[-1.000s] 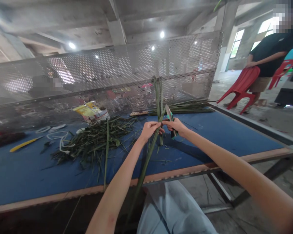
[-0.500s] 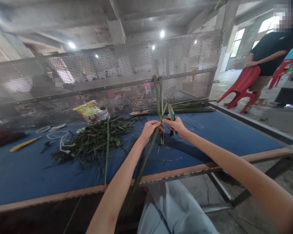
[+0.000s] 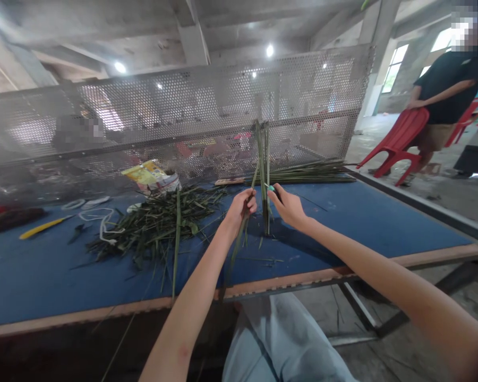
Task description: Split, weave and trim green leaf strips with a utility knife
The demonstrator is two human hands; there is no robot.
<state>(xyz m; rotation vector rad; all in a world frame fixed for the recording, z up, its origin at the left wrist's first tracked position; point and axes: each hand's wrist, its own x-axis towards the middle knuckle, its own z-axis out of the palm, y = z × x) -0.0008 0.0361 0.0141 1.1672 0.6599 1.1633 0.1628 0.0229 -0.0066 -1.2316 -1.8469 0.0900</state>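
My left hand (image 3: 241, 207) is closed on a long green leaf strip (image 3: 237, 249), which runs down past the table's front edge; its upper end slants up beside an upright bundle of green leaf stalks (image 3: 262, 159). This bundle stands on the blue table between my two hands. My right hand (image 3: 289, 206) is closed round a teal-handled bladed tool (image 3: 271, 188), just right of the stalks. A thin tip of the tool points toward them; most of its handle is hidden in my fingers.
A heap of cut leaves (image 3: 159, 228) covers the blue table (image 3: 366, 228) on the left, near a yellow-handled tool (image 3: 42, 229), white cord (image 3: 103, 225) and a yellow bag (image 3: 149, 175). Long stalks (image 3: 314, 172) lie behind. A perforated metal screen (image 3: 207, 106) backs the table. A person grips a red chair (image 3: 402, 138).
My hands have moved apart. My left hand has drawn the leaf strip slightly left and away from the bundle. The tool in my right hand has turned from upright toward the stalks.
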